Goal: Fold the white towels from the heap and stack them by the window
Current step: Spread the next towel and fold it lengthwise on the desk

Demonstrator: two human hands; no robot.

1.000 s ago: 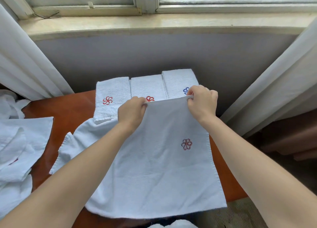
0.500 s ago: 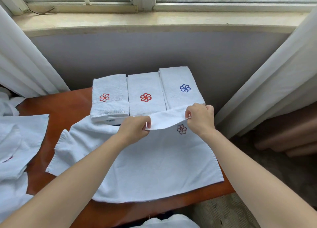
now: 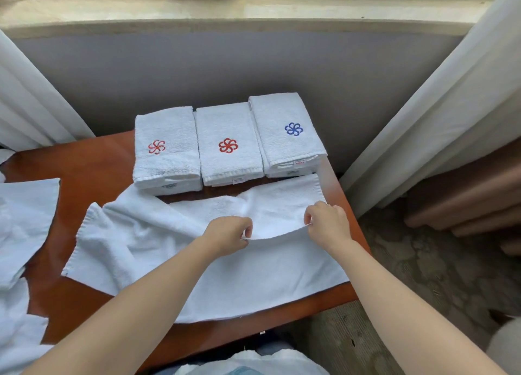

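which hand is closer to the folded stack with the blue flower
Right. The right hand pinches the spread towel edge just in front of the blue-flower stack; the left hand pinches the same edge further left, in front of the middle stack.

3 folded towel stacks point(image 3: 228, 146) sit side by side at the far edge of the table point(image 3: 84, 163), below the windowsill point(image 3: 253, 10). The spread towel point(image 3: 169, 261) lies just before them; the heap point(image 3: 17, 233) lies to its left.

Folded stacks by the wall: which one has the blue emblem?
The rightmost stack; the middle stack and left stack bear red emblems.
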